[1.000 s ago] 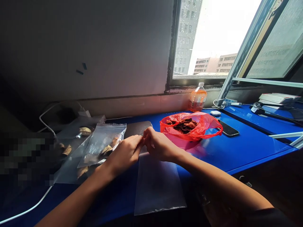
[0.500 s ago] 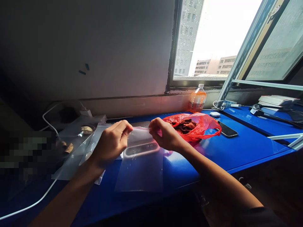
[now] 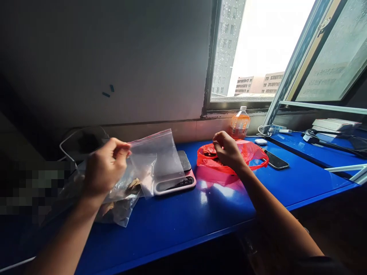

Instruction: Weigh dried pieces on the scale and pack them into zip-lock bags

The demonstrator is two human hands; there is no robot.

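My left hand pinches a clear zip-lock bag by one top corner. The bag hangs slanted and flat, its zip edge up, partly in front of a pink kitchen scale with a dark display. My right hand hovers over a red plastic bag, fingers curled downward. Whether anything is between those fingers is hidden. Dark reddish-brown dried pieces show inside the red bag, mostly covered by my hand. Below my left hand lie clear bags with brownish pieces in them.
Behind the red bag stands an orange drink bottle by the window. A white earphone case and a black phone lie to its right. White boxes and dark headphones sit farther right, beyond a metal frame.
My right hand has let go of the zip-lock bag and moved right, over the red bag. My left hand has drawn the bag left and up, uncovering part of the scale.
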